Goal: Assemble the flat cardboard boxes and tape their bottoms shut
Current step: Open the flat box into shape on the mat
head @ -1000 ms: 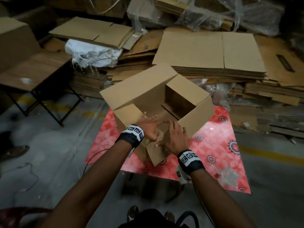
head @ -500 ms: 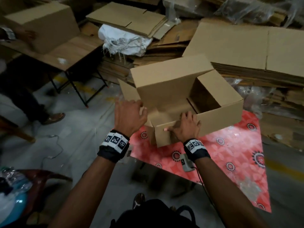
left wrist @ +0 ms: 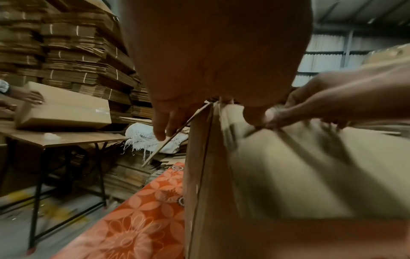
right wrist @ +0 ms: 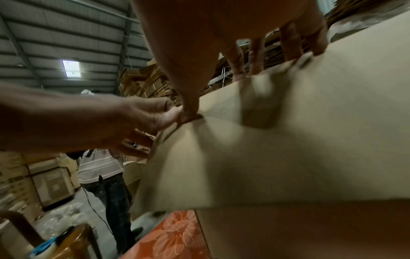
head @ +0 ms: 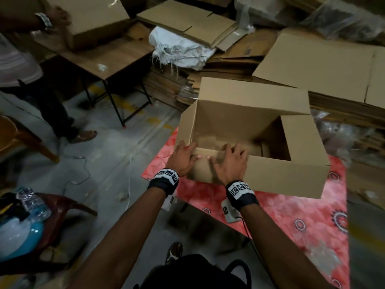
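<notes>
An open brown cardboard box [head: 270,180] stands on a red floral mat [head: 291,215], with its far flap [head: 250,94] tilted back and its right flap [head: 302,138] folded outward. My left hand [head: 184,155] holds the near-left corner, thumb on the near flap [right wrist: 266,157] and fingers curled round the outside. My right hand [head: 231,161] grips the same flap beside it, fingers over its top edge and thumb on its front. The two thumbs nearly touch. In the left wrist view my left hand [left wrist: 199,70] straddles the corner of the box [left wrist: 288,175]. The box's bottom is hidden.
Stacks of flat cardboard [head: 325,65] fill the back and right. At the left, another person [head: 18,65] handles a box [head: 93,19] on a small table [head: 108,57]. A white sack [head: 179,49], a cable [head: 83,170] and chairs [head: 62,211] lie nearby.
My left hand left the left side flap and came to the near flap's corner, beside my right hand. The view swung left, which brought the other person into sight.
</notes>
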A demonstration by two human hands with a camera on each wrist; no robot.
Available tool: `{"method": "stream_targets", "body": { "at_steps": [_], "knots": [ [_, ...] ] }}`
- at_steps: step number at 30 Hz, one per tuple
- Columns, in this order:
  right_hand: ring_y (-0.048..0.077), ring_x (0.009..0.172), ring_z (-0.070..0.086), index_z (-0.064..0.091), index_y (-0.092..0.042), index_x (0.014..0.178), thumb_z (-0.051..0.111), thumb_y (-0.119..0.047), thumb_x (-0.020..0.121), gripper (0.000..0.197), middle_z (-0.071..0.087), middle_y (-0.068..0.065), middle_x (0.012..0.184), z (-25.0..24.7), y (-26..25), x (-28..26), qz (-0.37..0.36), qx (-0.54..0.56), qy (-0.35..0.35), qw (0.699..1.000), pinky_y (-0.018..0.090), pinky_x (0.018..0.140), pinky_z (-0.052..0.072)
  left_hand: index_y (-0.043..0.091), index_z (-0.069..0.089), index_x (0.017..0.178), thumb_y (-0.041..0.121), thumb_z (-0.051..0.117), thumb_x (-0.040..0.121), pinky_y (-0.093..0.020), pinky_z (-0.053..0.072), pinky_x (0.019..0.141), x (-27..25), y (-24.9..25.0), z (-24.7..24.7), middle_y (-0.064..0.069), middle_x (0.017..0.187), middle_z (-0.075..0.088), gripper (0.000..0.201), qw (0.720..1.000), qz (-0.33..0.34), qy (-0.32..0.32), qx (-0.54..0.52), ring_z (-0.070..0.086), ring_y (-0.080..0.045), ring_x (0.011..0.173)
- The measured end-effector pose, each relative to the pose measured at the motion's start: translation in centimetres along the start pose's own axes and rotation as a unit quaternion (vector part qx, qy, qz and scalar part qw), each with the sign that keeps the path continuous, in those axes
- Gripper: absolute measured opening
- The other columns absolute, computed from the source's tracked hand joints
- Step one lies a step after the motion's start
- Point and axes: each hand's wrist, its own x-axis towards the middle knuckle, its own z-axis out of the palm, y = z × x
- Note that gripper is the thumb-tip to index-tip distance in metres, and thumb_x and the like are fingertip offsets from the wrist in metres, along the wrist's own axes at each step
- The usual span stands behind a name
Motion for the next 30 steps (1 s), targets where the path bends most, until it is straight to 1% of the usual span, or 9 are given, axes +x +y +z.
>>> {"method": "stream_targets", "body": {
  "at_steps": [3, 6, 9, 11, 14, 17, 21, 26, 30],
  "knots": [
    [0.038, 0.104, 0.051, 0.064, -0.017, 0.117, 0.068, -0.045, 0.084, 0.043, 0.057, 0.011, 0.114, -0.8, 3.1, 0.5, -0.035, 0.048, -0.024, 0.998, 0.047, 0.086, 0.049, 0.015, 0.048, 0.143, 0.037, 0.053, 0.103, -0.046, 0.045, 0.092, 1.2, -0.2, -0.8, -0.024, 0.128, 0.046, 0.045, 1.000, 0.014, 0.018, -0.008, 0.055, -0.045, 0.113],
    [0.039, 0.126, 0.049, 0.062, -0.021, 0.129, 0.066, -0.045, 0.087, 0.048, 0.060, 0.012, 0.130, -1.1, 7.0, 2.1, 0.031, -0.025, -0.049, 0.998, 0.054, 0.112, 0.032, 0.020, 0.052, 0.140, 0.037, 0.056, 0.101, -0.050, 0.041, 0.103, 3.2, 0.0, -1.7, -0.027, 0.136, 0.043, 0.042, 0.999, -0.011, 0.029, 0.040, 0.050, -0.048, 0.124],
    [0.032, 0.132, 0.049, 0.061, -0.022, 0.125, 0.060, -0.057, 0.092, 0.049, 0.062, 0.009, 0.133, -1.5, 9.7, 3.0, 0.073, -0.056, -0.079, 0.993, 0.056, 0.118, 0.025, 0.026, 0.049, 0.146, 0.032, 0.055, 0.102, -0.060, 0.010, 0.122, 4.5, 2.3, -1.9, -0.032, 0.162, 0.014, 0.046, 0.989, -0.039, 0.053, 0.133, 0.013, -0.054, 0.150],
    [0.031, 0.125, 0.055, 0.064, -0.021, 0.115, 0.061, -0.057, 0.091, 0.043, 0.067, 0.009, 0.123, -2.0, 9.5, 2.8, 0.088, -0.058, -0.075, 0.992, 0.055, 0.117, 0.025, 0.026, 0.050, 0.146, 0.018, 0.057, 0.096, -0.056, 0.000, 0.124, 5.0, 4.9, -1.0, -0.024, 0.168, 0.007, 0.052, 0.982, 0.039, 0.063, 0.173, 0.000, -0.047, 0.154],
    [0.031, 0.116, 0.059, 0.066, -0.021, 0.107, 0.061, -0.051, 0.092, 0.034, 0.070, 0.009, 0.113, -2.6, 7.7, 1.8, 0.101, -0.049, -0.083, 0.990, 0.051, 0.114, 0.029, 0.028, 0.046, 0.147, 0.023, 0.055, 0.093, -0.058, 0.004, 0.124, 4.4, 9.2, 1.8, -0.013, 0.164, 0.027, 0.055, 0.975, 0.149, 0.016, 0.162, 0.011, -0.033, 0.156],
    [0.034, 0.112, 0.060, 0.067, -0.022, 0.109, 0.055, -0.041, 0.090, 0.029, 0.071, 0.010, 0.110, -3.2, 7.5, 1.3, 0.067, -0.022, -0.097, 0.993, 0.047, 0.105, 0.037, 0.029, 0.045, 0.146, 0.041, 0.047, 0.100, -0.075, -0.003, 0.114, 4.2, 10.9, 4.0, -0.006, 0.160, 0.034, 0.048, 0.979, 0.159, -0.010, 0.127, 0.013, -0.026, 0.156],
    [0.031, 0.124, 0.056, 0.070, -0.023, 0.106, 0.041, -0.042, 0.098, 0.035, 0.072, 0.007, 0.113, -4.7, 11.2, 1.4, 0.101, -0.073, -0.102, 0.987, 0.063, 0.118, 0.013, 0.032, 0.046, 0.144, 0.048, 0.041, 0.104, -0.076, -0.010, 0.111, 5.2, 9.8, 4.4, 0.004, 0.165, 0.026, 0.044, 0.979, 0.171, -0.019, 0.106, 0.002, -0.017, 0.157],
    [0.035, 0.121, 0.055, 0.071, -0.026, 0.102, 0.043, -0.044, 0.101, 0.034, 0.074, 0.003, 0.106, -8.3, 15.4, 1.8, 0.108, -0.153, -0.089, 0.978, 0.075, 0.115, 0.010, 0.034, 0.047, 0.141, 0.033, 0.044, 0.099, -0.078, -0.006, 0.110, 5.5, 12.2, 4.1, -0.001, 0.161, 0.032, 0.042, 0.982, 0.140, -0.032, 0.119, 0.004, -0.024, 0.157],
    [0.036, 0.117, 0.052, 0.065, -0.023, 0.100, 0.054, -0.035, 0.088, 0.020, 0.069, 0.000, 0.104, -10.9, 15.8, 1.3, 0.096, -0.160, 0.045, 0.981, 0.067, 0.114, 0.022, 0.033, 0.039, 0.152, 0.004, 0.055, 0.085, -0.065, 0.002, 0.121, 4.5, 16.7, 5.4, 0.001, 0.162, 0.034, 0.074, 0.961, 0.240, -0.061, 0.120, 0.012, -0.021, 0.157]
  ]
}}
